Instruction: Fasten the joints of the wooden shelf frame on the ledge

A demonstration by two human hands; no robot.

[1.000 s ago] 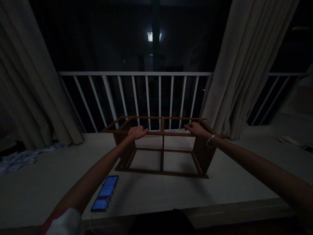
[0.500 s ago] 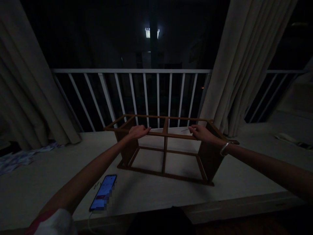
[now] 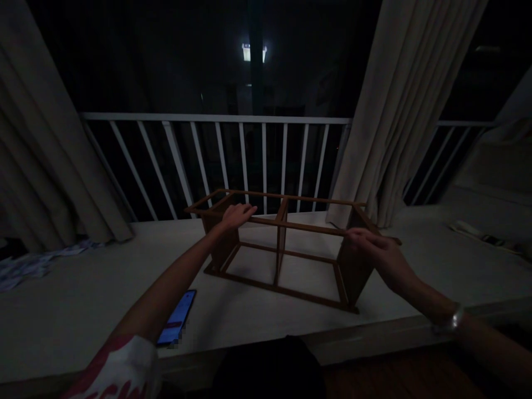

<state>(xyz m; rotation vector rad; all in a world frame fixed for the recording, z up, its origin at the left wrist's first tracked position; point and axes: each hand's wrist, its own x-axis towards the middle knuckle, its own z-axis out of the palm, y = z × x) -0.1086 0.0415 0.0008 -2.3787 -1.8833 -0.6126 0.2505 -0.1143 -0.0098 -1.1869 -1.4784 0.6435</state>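
A brown wooden rack frame (image 3: 278, 255) with a middle divider and solid end panels lies on the pale ledge. My left hand (image 3: 238, 215) is closed over its upper front rail, left of the divider. At the right end, my right hand (image 3: 368, 244) has its fingers pinched together by the same rail, near the right end panel (image 3: 356, 266). Motion blur and darkness hide what, if anything, sits in that pinch. A silver bangle (image 3: 456, 317) is on the right wrist.
A lit phone (image 3: 178, 318) lies on the ledge (image 3: 233, 327), partly behind my left forearm. White railings (image 3: 264, 160) and curtains (image 3: 369, 127) stand beyond the rack. Papers (image 3: 29, 266) lie at the far left.
My right hand has moved right and toward me along the rack. The thin rod that showed at its fingertips is no longer visible. My left hand stays on the rail.
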